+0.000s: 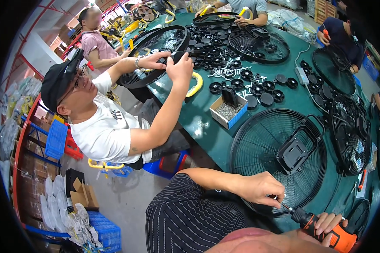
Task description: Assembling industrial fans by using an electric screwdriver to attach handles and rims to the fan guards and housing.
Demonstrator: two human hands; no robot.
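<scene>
My right hand [328,227] is wrapped round an orange and black cordless drill [318,227] at the lower right. Its bit points up and left toward my left hand [261,189]. The fingertips of that hand are pinched together by the bit's tip; whatever sits between them is too small to make out. Both hands are at the near rim of a round black wire fan guard [278,143], which lies on the green table. On the guard are a black square housing [293,155] and a looped black handle [314,130].
Beyond the guard stands a cardboard box [229,111] of small screws. Black round knobs [267,99] and loose bolts [230,71] spread farther back. More fan guards [350,135] lie to the right. A co-worker in a white shirt [103,122] sits at left, holding a black part.
</scene>
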